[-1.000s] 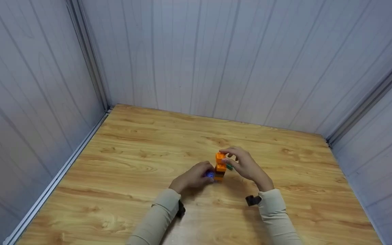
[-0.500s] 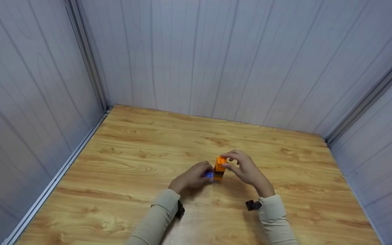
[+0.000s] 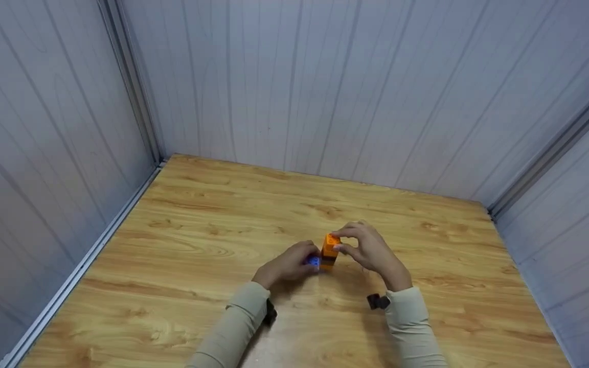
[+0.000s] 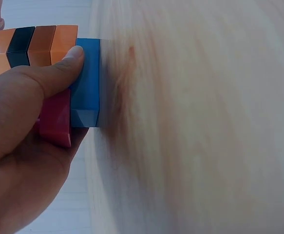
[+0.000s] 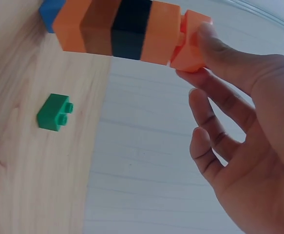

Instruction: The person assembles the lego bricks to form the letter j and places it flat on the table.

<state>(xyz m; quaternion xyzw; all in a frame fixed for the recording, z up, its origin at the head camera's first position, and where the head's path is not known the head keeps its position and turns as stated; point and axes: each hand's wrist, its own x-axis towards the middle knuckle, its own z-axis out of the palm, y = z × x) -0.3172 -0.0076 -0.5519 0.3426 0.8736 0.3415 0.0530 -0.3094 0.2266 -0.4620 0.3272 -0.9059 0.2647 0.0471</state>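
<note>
A tower of toy building bricks (image 3: 329, 259) stands on the table between the hands. In the left wrist view, a blue brick (image 4: 85, 90) forms its base, with orange, brown and black bricks above. A magenta brick (image 4: 56, 117) also sits on the base beside the tower. My left hand (image 3: 289, 263) grips the lower part, thumb across the bottom orange brick and blue base, other fingers mostly hidden. With thumb and index finger my right hand (image 3: 370, 251) pinches the top orange brick (image 5: 189, 44), which sits slightly tilted with a narrow gap beneath; its other fingers are loosely bent.
A loose green brick (image 5: 53, 113) lies on the wooden table (image 3: 212, 230) near the tower, hidden from the head view. Pale panel walls (image 3: 294, 92) border the table at the back and both sides.
My right hand has lowered the orange brick from a raised, offset position onto the tower's top. The green brick has gone out of sight in the head view. The left hand stays nearly still.
</note>
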